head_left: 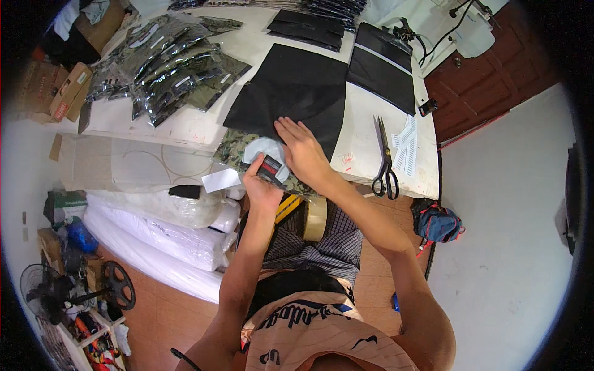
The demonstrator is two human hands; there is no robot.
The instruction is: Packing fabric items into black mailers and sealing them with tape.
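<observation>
Nearest, a pale tan, ring-shaped roll of tape sits by the person's lap, short of the white table's near edge. Just beyond, the left hand is curled on a folded camouflage fabric piece with a pale grey rounded panel, its thumb on top at a black label; its other fingers are mostly hidden. That piece lies across the table's near edge, with a small white paper slip at its left. The right hand is open, palm down, fingers extended, its fingertips on a large black flat sheet reaching back from the camouflage piece. Toward the near right corner lie long black-handled scissors, beside white printed paper strips. Farther back along the right edge are a small black device and glossy black flat packages. Camouflage bundles in clear plastic cover the left part, and a stack of dark folded pieces lies toward the far edge.
</observation>
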